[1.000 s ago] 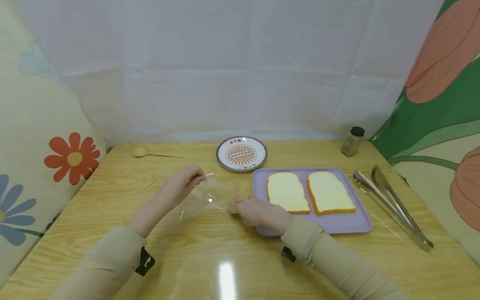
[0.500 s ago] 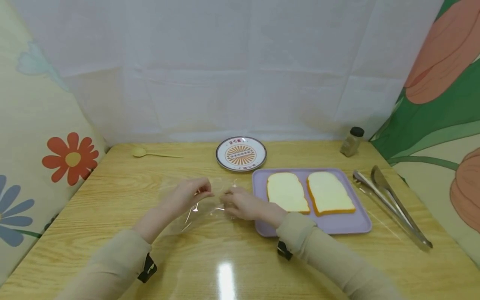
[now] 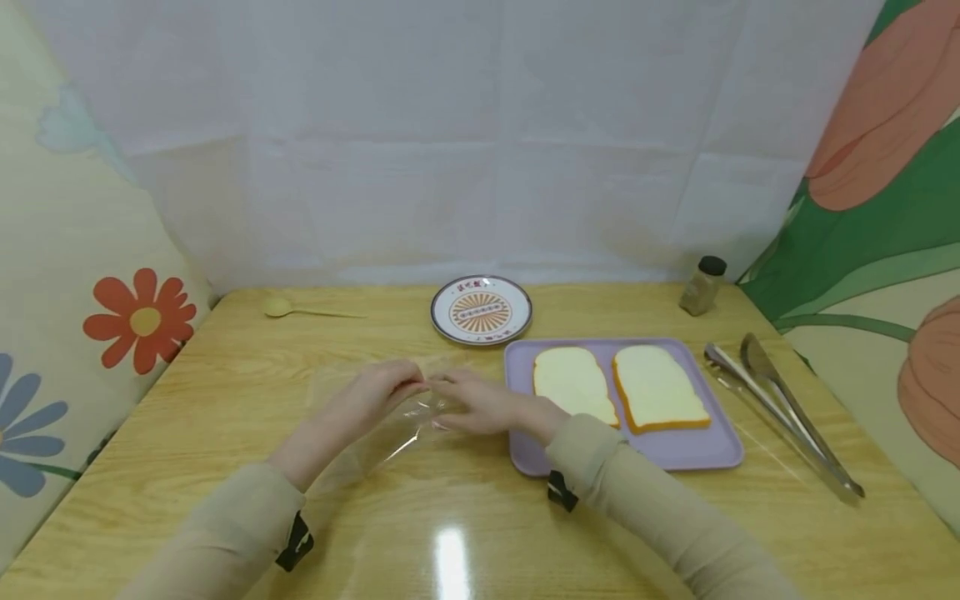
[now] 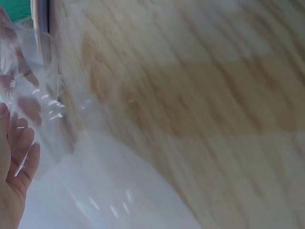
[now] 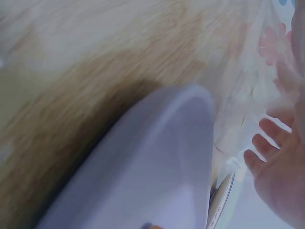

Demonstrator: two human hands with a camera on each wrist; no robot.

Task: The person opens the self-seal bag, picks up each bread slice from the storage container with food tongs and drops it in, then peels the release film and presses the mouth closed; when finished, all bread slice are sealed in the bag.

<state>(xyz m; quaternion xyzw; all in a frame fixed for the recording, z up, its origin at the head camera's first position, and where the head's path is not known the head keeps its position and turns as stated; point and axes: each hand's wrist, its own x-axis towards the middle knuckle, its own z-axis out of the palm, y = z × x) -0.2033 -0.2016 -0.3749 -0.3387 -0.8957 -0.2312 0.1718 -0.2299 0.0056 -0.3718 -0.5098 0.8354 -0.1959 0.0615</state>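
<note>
A clear plastic bag [image 3: 401,444] spreads over the table under and between both hands. My left hand [image 3: 369,393] pinches its edge between thumb and fingers. Fingertip to fingertip with it, my right hand [image 3: 482,403] also pinches the film, its other fingers loosely bent. In the left wrist view the transparent bag [image 4: 95,176] drapes past the left hand [image 4: 19,164]. The right wrist view has the right hand [image 5: 279,157] at the edge, beside the hazy film [image 5: 231,102]; its thumb is mostly out of sight.
Right of the hands, a purple tray [image 3: 667,458] bears two bread slices, one left [image 3: 573,382] and one right [image 3: 660,387]. Metal tongs [image 3: 795,421] lie beyond it. A patterned plate [image 3: 482,312], a gold spoon [image 3: 279,307] and a black-capped jar [image 3: 703,287] are at the back.
Both hands have drawn together until their fingertips meet. The right hand has moved left, the left hand slightly right and nearer. The bag has shifted a little toward the person.
</note>
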